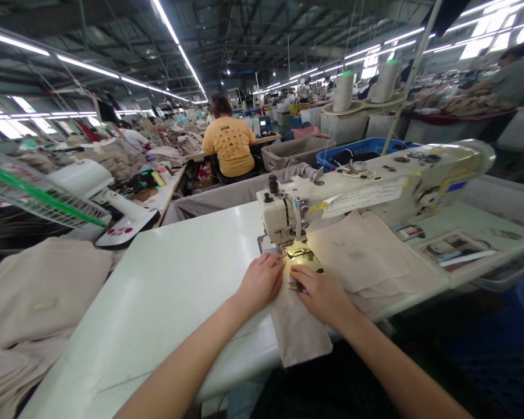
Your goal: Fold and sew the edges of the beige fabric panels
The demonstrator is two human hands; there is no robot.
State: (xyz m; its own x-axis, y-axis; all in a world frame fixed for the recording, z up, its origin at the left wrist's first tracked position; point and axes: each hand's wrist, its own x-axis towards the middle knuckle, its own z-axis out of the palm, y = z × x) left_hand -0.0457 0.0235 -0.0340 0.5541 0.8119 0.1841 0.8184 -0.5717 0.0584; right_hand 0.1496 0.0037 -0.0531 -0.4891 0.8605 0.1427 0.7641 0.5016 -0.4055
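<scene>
A beige cloth piece (pixel 300 331) lies under the needle area of the sewing machine (pixel 283 215) and hangs over the table's front edge. My left hand (pixel 263 279) presses on its left side with the fingers together, close to the presser foot. On the right side, my right hand (pixel 321 291) pinches the cloth, and a small metal tool (pixel 295 286) shows under its fingers. A lit metal plate (pixel 303 256) sits just ahead of the right fingertips. Further beige pieces (pixel 358 250) are stacked to the right, below the machine arm.
Beige cloth piles (pixel 43 291) stand at the left, near a white fan (pixel 126 221). A tray of tools (pixel 458 250) lies at the right. Behind the machine are a blue basket (pixel 367 145) and thread cones (pixel 343 92). A person in a yellow shirt (pixel 229 145) sits ahead.
</scene>
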